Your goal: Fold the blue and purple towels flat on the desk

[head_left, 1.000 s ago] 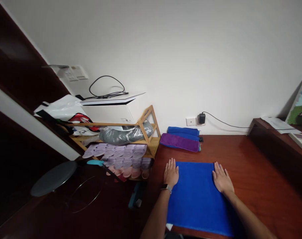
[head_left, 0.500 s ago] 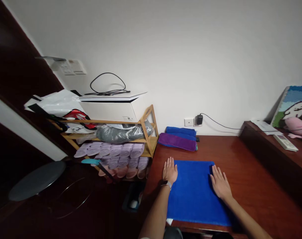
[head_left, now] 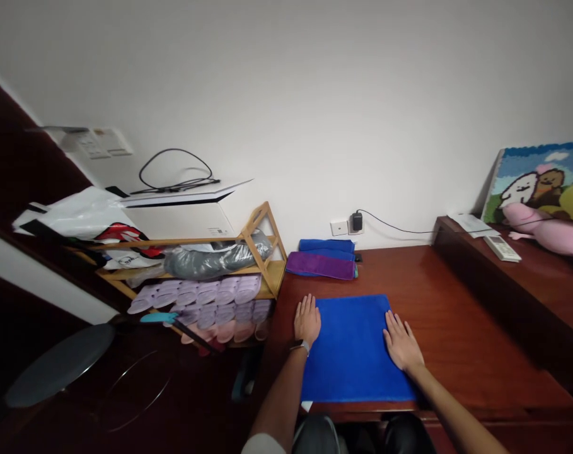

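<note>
A blue towel (head_left: pixel 352 353) lies spread flat on the reddish-brown wooden table (head_left: pixel 461 328), its near edge close to the table's front edge. My left hand (head_left: pixel 307 320) rests flat at the towel's left edge, fingers stretched out toward the wall. At the right edge lies my right hand (head_left: pixel 402 343), palm down with its fingers slightly apart. Neither hand grips anything. A white tag (head_left: pixel 307 406) sticks out at the towel's near left corner. Behind the towel, a folded purple towel (head_left: pixel 321 265) lies in front of folded blue cloth (head_left: pixel 328 247).
Left of the table stands a wooden rack (head_left: pixel 266 268) with lilac slippers (head_left: pixel 208 291), a white box (head_left: pixel 182 217) and a black cable (head_left: pixel 177 186). A round stool (head_left: pixel 62 364) is at lower left. A raised ledge on the right holds a remote control (head_left: pixel 502 248) and a pink plush toy (head_left: pixel 546 233).
The view has turned a little to the right, so the scene sits further left, and more of the picture and plush toy shows. Both hands stay flat at the towel's sides.
</note>
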The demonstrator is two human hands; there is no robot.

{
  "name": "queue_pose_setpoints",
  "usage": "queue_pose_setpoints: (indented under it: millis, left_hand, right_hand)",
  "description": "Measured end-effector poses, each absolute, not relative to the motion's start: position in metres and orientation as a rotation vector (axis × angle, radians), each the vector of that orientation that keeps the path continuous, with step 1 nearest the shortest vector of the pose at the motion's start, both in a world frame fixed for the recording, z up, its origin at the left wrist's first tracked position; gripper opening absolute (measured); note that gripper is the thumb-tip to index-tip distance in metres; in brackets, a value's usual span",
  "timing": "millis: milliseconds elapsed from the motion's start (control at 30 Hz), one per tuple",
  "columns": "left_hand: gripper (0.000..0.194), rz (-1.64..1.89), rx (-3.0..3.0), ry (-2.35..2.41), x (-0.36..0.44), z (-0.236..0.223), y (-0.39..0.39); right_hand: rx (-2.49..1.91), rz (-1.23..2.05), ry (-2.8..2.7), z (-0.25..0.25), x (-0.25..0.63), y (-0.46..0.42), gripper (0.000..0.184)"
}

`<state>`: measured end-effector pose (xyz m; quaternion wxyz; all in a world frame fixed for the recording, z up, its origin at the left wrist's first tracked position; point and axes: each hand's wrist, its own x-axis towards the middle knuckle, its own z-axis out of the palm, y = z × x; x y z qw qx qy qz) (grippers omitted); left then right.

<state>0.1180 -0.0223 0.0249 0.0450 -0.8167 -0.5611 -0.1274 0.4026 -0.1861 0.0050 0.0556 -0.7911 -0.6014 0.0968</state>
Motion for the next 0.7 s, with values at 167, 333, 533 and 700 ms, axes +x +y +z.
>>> queue_pose_setpoints:
  millis: [167,333,533,700]
  left_hand:
    - [0.053,-0.407,-2.672,-1.51,0.103,0.026,-0.083]
    - [0.057,-0.285,-2.716,-1.549,0.052,0.0,-0.147]
    - [0.055,-0.292,-2.586,-1.644,0.009,-0.006,-0.16]
    - [0.055,-0.544,-2.419,-1.784,0.003,-0.005,-0.174]
  right_hand:
    - [-2.38,0.302,-1.82,0.009,0.402,-0.189,0.07]
    - [-2.353,0.328,-1.8,0.005,0.403,-0.189,0.07]
    - [-2.385,0.313,-1.806,0.0,0.403,-0.19,0.07]
    - [-2.359,0.385,-1.777,0.017,0.398,-0.19,0.071]
